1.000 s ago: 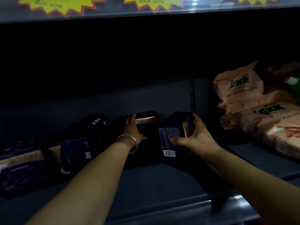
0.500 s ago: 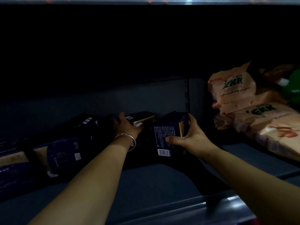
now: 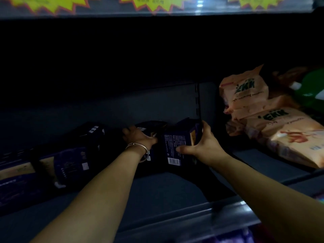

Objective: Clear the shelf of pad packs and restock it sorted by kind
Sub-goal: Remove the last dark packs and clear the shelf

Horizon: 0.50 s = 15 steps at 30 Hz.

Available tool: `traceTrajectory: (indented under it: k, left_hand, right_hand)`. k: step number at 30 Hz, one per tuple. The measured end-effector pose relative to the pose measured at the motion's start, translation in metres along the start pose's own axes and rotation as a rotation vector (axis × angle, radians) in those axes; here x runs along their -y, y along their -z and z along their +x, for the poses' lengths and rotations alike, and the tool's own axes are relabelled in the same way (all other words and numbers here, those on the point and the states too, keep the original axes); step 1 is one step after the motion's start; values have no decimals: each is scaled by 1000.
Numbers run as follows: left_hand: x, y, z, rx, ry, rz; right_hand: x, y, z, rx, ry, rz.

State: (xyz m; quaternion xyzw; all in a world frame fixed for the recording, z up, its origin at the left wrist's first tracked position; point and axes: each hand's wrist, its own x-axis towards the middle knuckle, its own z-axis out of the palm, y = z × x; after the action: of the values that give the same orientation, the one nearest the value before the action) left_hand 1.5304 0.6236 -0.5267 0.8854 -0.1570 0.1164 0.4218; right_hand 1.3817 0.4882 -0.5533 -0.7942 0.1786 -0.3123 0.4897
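Pack (image 3: pixel 177 142) in right hand (image 3: pixel 203 146): dark purple, white print, white barcode patch, tan side panel. Packs at left (image 3: pixel 70 163): likely same purple and tan; dim light. Bags at right (image 3: pixel 245 95): pale orange, dark green lettering. Tags (image 3: pixel 152 4) overhead: yellow starbursts, red-orange edges. Bracelet (image 3: pixel 142 149): silver. Shelf (image 3: pixel 157 199): grey-blue.

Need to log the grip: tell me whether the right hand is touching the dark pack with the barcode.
Touching. The head view shows the right hand gripping the dark pack, thumb on its front, fingers over its top edge.

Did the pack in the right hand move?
No. The right hand still holds the dark pack just left of the shelf's slotted upright, as before.
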Motion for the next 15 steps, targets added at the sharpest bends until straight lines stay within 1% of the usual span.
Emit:
traceTrajectory:
  k: [4,8,11,13,15]
  left_hand:
    - [-5,24,-25,-1,-8,-49]
    - [-14,58,-59,34,-23,-157]
    - [-21,89,-98,37,-57,-163]
    - [-25,110,-127,70,-96,-159]
    - [-25,129,-155,107,-135,-83]
  right_hand:
    - [22,17,-24,-35,82,39]
    - [49,36,-63,-20,132,70]
    - [66,47,-106,11,122,100]
    - [75,54,-141,41,118,124]
    - [83,61,-177,77,134,134]
